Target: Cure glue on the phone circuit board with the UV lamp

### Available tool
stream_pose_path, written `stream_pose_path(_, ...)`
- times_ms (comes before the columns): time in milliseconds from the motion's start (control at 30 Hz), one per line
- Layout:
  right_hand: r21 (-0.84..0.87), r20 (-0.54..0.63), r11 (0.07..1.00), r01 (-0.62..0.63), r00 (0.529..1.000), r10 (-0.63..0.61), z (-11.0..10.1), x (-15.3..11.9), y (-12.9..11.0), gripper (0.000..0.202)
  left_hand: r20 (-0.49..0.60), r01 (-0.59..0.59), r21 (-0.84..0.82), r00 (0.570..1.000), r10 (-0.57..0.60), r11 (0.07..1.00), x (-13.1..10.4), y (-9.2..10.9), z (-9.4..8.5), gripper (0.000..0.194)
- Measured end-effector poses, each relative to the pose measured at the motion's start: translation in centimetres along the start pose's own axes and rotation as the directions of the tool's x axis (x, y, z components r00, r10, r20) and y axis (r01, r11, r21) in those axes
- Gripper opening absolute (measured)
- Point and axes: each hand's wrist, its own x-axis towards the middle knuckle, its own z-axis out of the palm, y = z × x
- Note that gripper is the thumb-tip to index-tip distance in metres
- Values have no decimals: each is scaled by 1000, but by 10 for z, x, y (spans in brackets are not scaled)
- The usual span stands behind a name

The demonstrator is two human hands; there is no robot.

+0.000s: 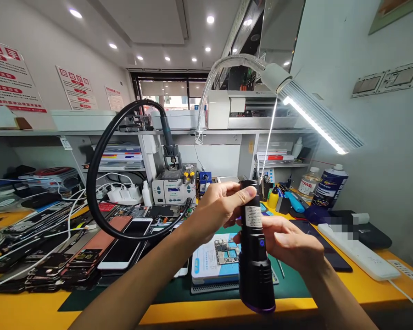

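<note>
A black flashlight (pixel 257 270) with a white label and a blue power mark on its button hangs upright, its wide head downward with a purple rim. My left hand (pixel 222 206) grips its upper end, thumb pressed near the tail. Around the middle of the barrel, beside the label, my right hand (pixel 289 240) wraps its fingers behind it. Behind and below the flashlight lies a blue and white box (pixel 203 263) with a circuit board (pixel 226 251) on top, over a green mat (pixel 179 293).
Phones and phone parts (pixel 86 261) pile up at the left. A black hose (pixel 91 183) loops from a soldering station (pixel 174 190). A bright lamp (pixel 323 119) hangs at upper right. A white power strip (pixel 359 256), bottles (pixel 330 185) and a dark tablet (pixel 330 256) stand or lie right.
</note>
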Motion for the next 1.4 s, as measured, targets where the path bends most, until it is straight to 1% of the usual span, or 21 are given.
stream_pose_path(100,5,-22,1000,-30,999,30,-1,0,-5,45,17,2,-22,1000,-1,1000,3,-4,-7,43)
stream_pose_path(200,-13,-57,999,-46,997,45,0,0,-8,43,26,-2,-40,1000,3,999,5,-6,-10,44)
stream_pose_path(400,-95,-137,993,-73,989,59,6,-1,-16,54,28,-20,-35,999,21,999,5,-5,-8,46)
stream_pose_path(567,-157,-186,984,-86,981,56,6,-3,-21,46,40,-43,-23,998,44,999,7,-4,-6,47)
stream_pose_path(700,-189,-218,976,-109,974,67,7,-3,-23,46,57,-56,-27,997,58,998,10,-6,-5,46)
stream_pose_path(833,-202,-262,971,-127,963,71,13,0,-28,45,81,-57,-57,995,61,997,14,-9,-6,42)
stream_pose_path(967,-206,-303,969,-137,951,70,18,4,-32,45,90,-47,-105,994,56,993,16,-9,-6,42)
stream_pose_path(1167,-182,-307,972,-149,948,88,21,3,-27,46,69,-27,-126,997,35,992,11,-7,-4,45)
stream_pose_path(1400,-167,-291,975,-149,952,95,22,2,-25,46,68,-25,-132,997,34,991,9,-8,-4,42)
